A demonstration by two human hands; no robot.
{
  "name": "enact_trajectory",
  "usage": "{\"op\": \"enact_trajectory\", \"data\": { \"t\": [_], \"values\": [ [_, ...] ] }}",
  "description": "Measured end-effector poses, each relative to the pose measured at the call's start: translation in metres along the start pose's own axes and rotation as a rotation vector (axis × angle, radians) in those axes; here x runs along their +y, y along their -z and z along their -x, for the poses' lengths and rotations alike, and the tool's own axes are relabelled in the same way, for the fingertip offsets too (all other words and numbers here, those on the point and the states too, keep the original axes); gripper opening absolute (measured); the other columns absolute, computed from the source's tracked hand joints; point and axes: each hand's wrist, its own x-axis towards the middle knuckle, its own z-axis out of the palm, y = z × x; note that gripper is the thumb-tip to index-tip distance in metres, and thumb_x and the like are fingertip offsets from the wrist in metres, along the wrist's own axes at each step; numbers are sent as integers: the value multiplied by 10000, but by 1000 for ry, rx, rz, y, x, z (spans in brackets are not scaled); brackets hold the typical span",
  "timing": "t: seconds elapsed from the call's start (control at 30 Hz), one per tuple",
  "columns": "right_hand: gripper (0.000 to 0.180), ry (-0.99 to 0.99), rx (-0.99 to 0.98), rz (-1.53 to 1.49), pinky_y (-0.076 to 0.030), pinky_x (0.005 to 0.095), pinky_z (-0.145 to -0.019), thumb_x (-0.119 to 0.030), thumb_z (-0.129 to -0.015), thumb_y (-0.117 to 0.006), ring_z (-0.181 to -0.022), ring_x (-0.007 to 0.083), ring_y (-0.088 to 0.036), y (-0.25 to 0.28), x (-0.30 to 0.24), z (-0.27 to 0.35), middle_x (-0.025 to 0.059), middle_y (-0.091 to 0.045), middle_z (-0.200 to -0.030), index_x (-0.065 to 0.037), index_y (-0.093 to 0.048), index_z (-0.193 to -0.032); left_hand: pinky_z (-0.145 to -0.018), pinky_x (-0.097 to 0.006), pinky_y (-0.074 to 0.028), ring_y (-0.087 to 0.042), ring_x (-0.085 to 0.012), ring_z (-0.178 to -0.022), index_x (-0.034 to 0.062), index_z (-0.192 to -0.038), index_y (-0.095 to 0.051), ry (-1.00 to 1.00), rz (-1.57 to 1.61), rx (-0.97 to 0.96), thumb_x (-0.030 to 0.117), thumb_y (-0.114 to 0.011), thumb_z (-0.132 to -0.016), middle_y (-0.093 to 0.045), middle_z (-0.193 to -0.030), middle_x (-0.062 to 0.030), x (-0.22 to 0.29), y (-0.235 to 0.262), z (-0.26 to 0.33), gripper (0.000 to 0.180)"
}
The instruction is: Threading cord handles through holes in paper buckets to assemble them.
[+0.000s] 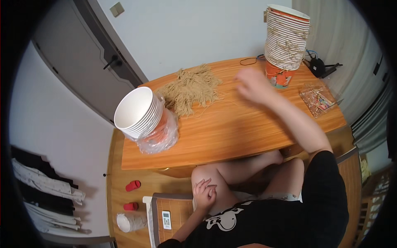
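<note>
My right hand point(253, 85) is over the far part of the wooden table, slightly blurred, its fingers curled in. Whatever may be in those fingers is hidden. Just right of it rises a tall stack of paper buckets point(288, 39), white-rimmed with an orange printed base, and tan cords hang around its sides. Left of the hand lies a loose heap of tan cords point(192, 87), with a few thin strands trailing onto the wood. My left hand point(205, 193) rests on my thigh, fingers stretched and holding nothing.
A shorter stack of white paper buckets point(138, 113), partly in clear plastic, tilts at the table's left. A clear tray point(315, 101) of small colourful pieces and a black router point(317, 66) are at the right. Red slippers point(132, 185) and a white bin point(125, 222) stand on the floor.
</note>
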Motion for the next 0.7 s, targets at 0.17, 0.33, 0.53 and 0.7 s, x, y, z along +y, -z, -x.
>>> {"op": "enact_trajectory", "data": {
  "t": [0.17, 0.33, 0.53, 0.7],
  "values": [
    [255, -370, -237, 66, -437, 487, -923, -270, -875, -688, -1141, 331, -546, -112, -18, 34, 147, -604, -1117, -62, -633, -1013, -1132, -528, -308, -538, -304, -1256, 181, -965, -731, 12, -14, 30, 167, -697, -819, -664, -1255, -26, 12, 4, -3, 150],
    [234, -524, -206, 13, -420, 497, -907, -291, -885, -688, -1115, 317, -550, -140, -1, 57, 127, -605, -1088, -86, -637, -985, -1097, -509, -355, -563, -344, -1213, 99, -1031, -671, 68, 218, 163, 114, -694, -837, -637, -1232, -105, 17, 6, -5, 196],
    [171, -443, -210, -171, -451, 478, -869, -260, -909, -663, -1021, 314, -587, -142, -1, 52, 124, -636, -1007, -93, -645, -941, -1085, -500, -347, -443, -381, -1278, 46, -1201, -543, 42, -202, 698, 11, -684, -852, -489, -1338, -188, -23, 115, -71, 378],
    [169, -456, -187, -583, -509, 370, -714, -231, -936, -646, -776, 252, -628, -149, 41, 59, 98, -649, -834, -70, -620, -980, -1096, -441, -344, -479, -326, -1270, 29, -1235, -559, -166, -150, 923, 8, -674, -878, -532, -1302, -157, -13, 216, -189, 376]
  ]
}}
